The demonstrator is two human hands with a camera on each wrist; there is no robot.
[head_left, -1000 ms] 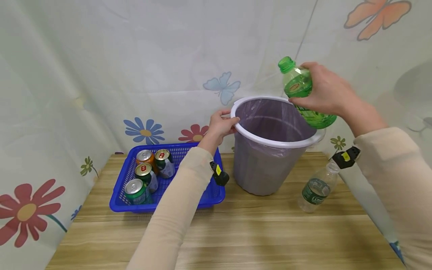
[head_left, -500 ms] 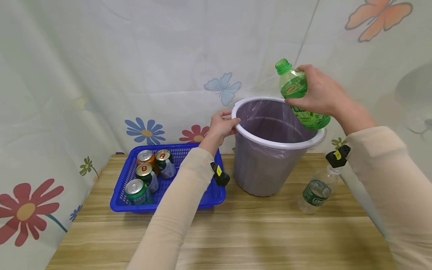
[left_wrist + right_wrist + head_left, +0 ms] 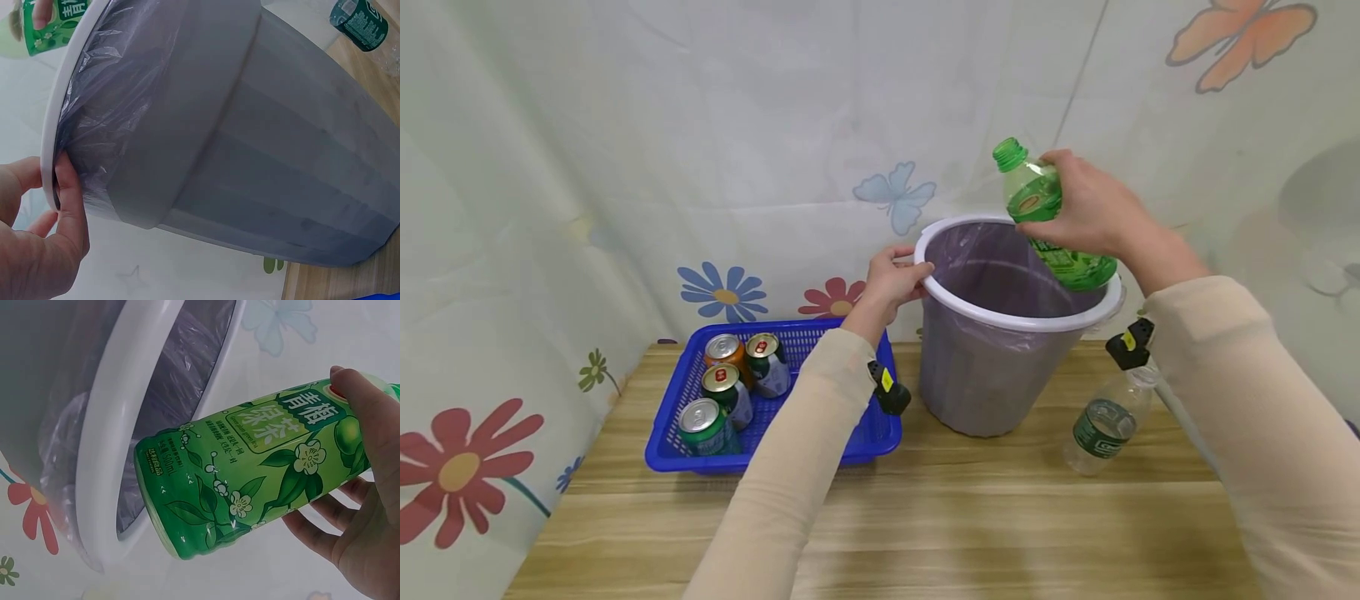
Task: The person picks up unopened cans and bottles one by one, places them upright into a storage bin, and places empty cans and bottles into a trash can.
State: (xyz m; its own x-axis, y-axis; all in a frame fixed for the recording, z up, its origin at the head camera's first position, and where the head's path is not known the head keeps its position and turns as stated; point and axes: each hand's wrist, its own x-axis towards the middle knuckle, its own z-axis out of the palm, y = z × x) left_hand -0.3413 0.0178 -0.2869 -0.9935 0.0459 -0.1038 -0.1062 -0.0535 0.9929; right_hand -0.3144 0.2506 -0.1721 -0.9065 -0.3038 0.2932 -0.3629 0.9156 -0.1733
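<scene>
A green plastic tea bottle [image 3: 1037, 208], uncapped and tilted with its neck up to the left, is gripped by my right hand [image 3: 1093, 208] above the right side of the trash can [image 3: 985, 375]. In the right wrist view the bottle's base [image 3: 165, 500] is close to the white rim [image 3: 115, 419]. My left hand [image 3: 891, 283] pinches the can's rim at its left side. Thumb and fingers [image 3: 72, 200] lie on either side of that rim in the left wrist view. A thin clear plastic bag [image 3: 119, 69] lines the can and folds over its edge.
Left of the can, a blue plastic basket [image 3: 880, 433] holds several drink cans [image 3: 703, 425]. A clear bottle [image 3: 1101, 429] with a dark green label stands on the wooden table [image 3: 970, 517], right of the can. A patterned curtain [image 3: 775, 125] hangs behind.
My right hand has moved left and slightly down with the green bottle, bringing it farther over the can's mouth. My left hand stays on the rim.
</scene>
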